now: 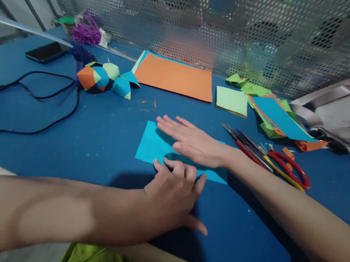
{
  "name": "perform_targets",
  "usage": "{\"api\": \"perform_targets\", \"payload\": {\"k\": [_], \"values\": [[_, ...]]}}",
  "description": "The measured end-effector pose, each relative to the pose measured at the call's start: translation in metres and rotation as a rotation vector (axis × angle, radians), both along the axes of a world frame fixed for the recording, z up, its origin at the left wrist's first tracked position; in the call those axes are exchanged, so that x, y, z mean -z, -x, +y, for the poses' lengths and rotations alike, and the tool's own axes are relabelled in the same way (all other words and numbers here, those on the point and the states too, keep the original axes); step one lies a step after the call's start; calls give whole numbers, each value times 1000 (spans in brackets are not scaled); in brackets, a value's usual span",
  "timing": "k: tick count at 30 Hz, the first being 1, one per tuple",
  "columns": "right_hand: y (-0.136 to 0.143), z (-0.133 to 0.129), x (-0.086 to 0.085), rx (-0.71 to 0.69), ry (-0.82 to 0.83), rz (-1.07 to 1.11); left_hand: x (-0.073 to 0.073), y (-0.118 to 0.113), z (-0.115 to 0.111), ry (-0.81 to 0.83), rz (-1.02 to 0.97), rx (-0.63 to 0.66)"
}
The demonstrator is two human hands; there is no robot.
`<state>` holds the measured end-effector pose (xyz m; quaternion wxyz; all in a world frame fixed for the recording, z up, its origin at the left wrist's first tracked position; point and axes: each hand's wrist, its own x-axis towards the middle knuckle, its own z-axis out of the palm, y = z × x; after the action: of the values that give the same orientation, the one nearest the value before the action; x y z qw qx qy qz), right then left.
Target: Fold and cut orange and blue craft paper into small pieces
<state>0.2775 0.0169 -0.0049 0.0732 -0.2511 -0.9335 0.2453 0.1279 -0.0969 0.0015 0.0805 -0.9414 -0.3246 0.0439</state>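
Note:
A light blue sheet of paper (150, 144) lies on the dark blue table in front of me, partly covered by both hands. My right hand (193, 143) is flat with its fingers stretched out over the sheet, holding nothing. Nearer to me, my left hand (174, 189) has bent, spread fingers with their tips at the sheet's near edge; its thumb points right over the bare table. Scissors with red handles (290, 167) lie to the right of the paper, beside a cutter knife and a yellow-handled tool.
Behind are orange sheets (176, 77), small green squares (231, 101) and folded paper strips (282, 116). At the left are a folded paper ball (98, 77), a black cable (25, 134), a phone (46, 52) and purple string (87, 32). A perforated metal panel (194, 21) borders the back.

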Motion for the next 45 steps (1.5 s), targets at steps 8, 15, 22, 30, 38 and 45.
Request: {"api": "perform_targets", "payload": {"k": [8,15,22,30,38,45], "values": [[-41,-20,10,200,5,-93,-13,-5,3,142,105,-40],[-69,-76,6,404,-319,71,-8,0,1,53,93,-13],[-69,-107,20,344,-461,17,-12,12,5,-76,33,65],[-70,-105,21,315,-511,-30,-23,48,59,121,-43,226],[-69,-106,22,286,-548,-35,-21,61,110,672,-390,299],[-71,-107,25,322,-541,37,-21,76,116,894,-478,139]]}}
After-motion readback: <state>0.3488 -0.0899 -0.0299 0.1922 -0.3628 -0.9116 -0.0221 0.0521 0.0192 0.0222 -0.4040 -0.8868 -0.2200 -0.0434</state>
